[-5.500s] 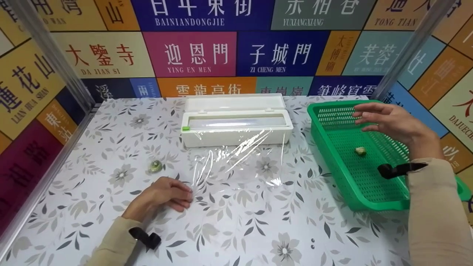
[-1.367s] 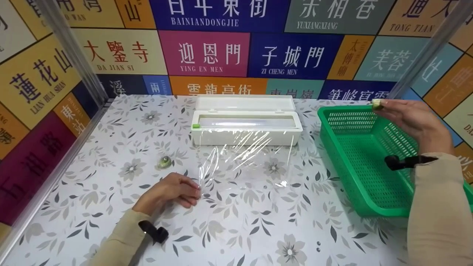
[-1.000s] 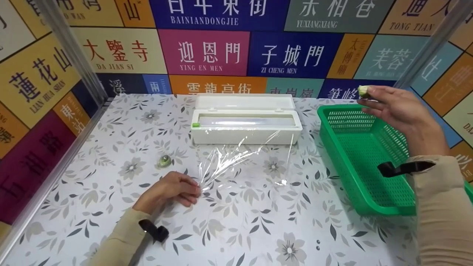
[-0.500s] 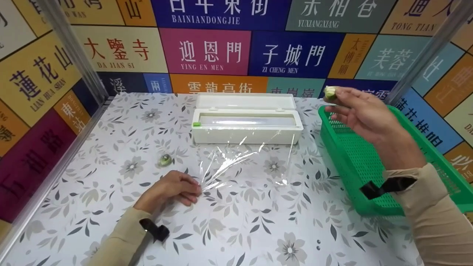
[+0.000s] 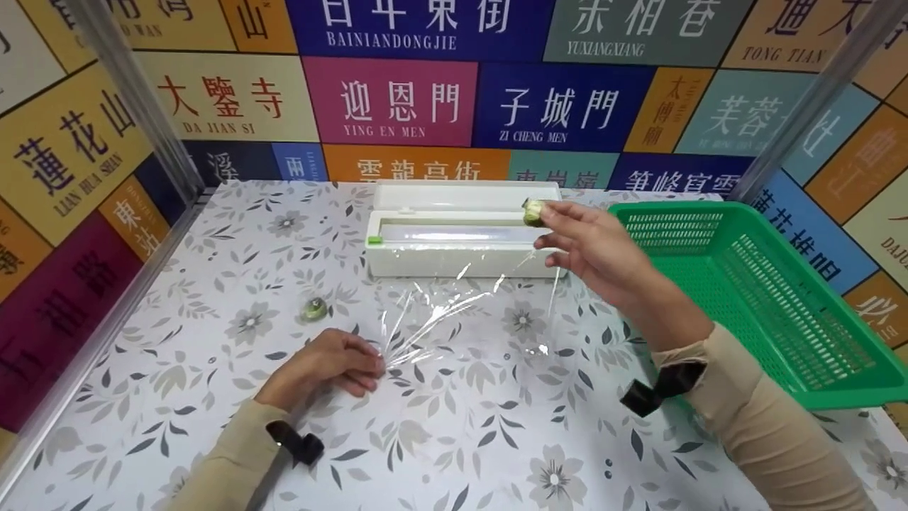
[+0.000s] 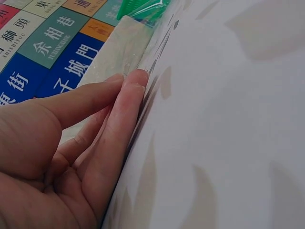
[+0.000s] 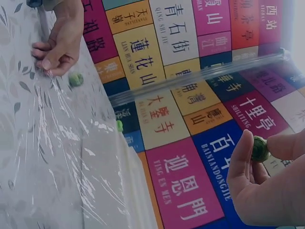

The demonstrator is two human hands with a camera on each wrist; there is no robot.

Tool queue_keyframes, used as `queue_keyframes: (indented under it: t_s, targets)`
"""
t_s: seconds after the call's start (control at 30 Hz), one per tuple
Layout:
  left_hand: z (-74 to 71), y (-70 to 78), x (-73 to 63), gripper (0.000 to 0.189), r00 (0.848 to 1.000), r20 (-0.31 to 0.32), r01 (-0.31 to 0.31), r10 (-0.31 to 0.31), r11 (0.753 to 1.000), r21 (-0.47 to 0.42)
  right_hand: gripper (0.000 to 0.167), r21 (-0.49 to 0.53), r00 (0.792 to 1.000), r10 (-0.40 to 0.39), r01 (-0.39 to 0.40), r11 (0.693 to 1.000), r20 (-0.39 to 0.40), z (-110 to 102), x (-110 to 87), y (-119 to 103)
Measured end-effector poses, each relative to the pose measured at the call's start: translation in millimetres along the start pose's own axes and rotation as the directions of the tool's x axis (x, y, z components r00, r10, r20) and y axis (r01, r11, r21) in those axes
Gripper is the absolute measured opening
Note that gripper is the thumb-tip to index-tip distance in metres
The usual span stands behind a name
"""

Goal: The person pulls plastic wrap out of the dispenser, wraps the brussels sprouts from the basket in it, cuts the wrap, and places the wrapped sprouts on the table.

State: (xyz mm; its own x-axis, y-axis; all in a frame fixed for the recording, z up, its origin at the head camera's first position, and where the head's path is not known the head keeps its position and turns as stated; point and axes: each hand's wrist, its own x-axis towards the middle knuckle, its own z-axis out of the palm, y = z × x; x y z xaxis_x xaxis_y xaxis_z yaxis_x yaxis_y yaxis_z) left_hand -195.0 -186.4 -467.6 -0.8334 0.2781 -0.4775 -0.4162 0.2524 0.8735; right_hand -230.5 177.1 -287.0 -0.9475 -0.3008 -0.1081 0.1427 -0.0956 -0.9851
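Observation:
In the head view my left hand rests low over the table, thumb and fingertips pinching the near left corner of a clear cling film sheet. Bright creases fan out from that corner. The film comes out of a white cling film dispenser with its lid raised. My right hand is held up before the dispenser's right end, pinching a small green Brussels sprout between thumb and fingertips; the right wrist view shows the sprout too. Another sprout, with a shiny glint, lies on the table beyond my left hand.
A green plastic basket with slotted walls stands at the right, under and behind my right forearm. A small green slider sits at the dispenser's left end. Sign-patterned panels close off the back and sides.
The sprout that lay in the basket is now in my right hand, lifted out and carried left to the dispenser. My left hand has stayed at the film corner, where creases have gathered.

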Motion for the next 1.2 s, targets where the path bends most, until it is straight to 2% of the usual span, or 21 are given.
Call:
queue_keyframes:
  t_s: [0.2,0.37,0.5,0.67,0.9,1.03,1.2]
  targets:
    - [-1.2,0.0,-0.4,0.032,1.000,0.000,-0.002,0.002,1.000,0.005,0.024,0.000,0.999,0.012,-0.012,1.000,-0.039,27.2,11.1,26.8]
    - [-1.0,-3.5,-0.7,0.030,1.000,0.003,-0.018,0.018,1.000,0.001,0.029,-0.019,0.999,0.004,-0.005,1.000,-0.049,36.0,20.8,55.6]
    - [-1.1,-4.2,0.0,0.030,0.999,0.016,-0.040,0.040,0.999,0.005,0.034,-0.119,0.999,-0.049,0.045,0.992,-0.025,35.8,29.6,77.9]
    - [-1.4,-1.9,0.2,0.032,0.999,0.017,-0.033,0.033,0.999,-0.002,0.033,-0.288,0.995,-0.081,0.093,0.953,0.054,33.4,40.1,99.6]
    - [-1.3,0.1,-2.8,0.032,1.000,0.003,-0.025,0.025,1.000,0.007,0.031,-0.393,0.994,0.001,0.042,0.919,0.108,24.8,55.7,120.0]
    - [-0.7,0.7,-3.4,0.029,1.000,-0.001,-0.014,0.014,1.000,0.014,0.031,-0.459,0.986,0.037,0.043,0.887,0.164,17.6,63.7,132.3]
    - [0.5,2.3,-2.3,0.030,1.000,-0.009,-0.012,0.012,1.000,0.011,0.030,-0.545,0.982,0.081,0.025,0.838,0.170,14.4,68.3,137.6]
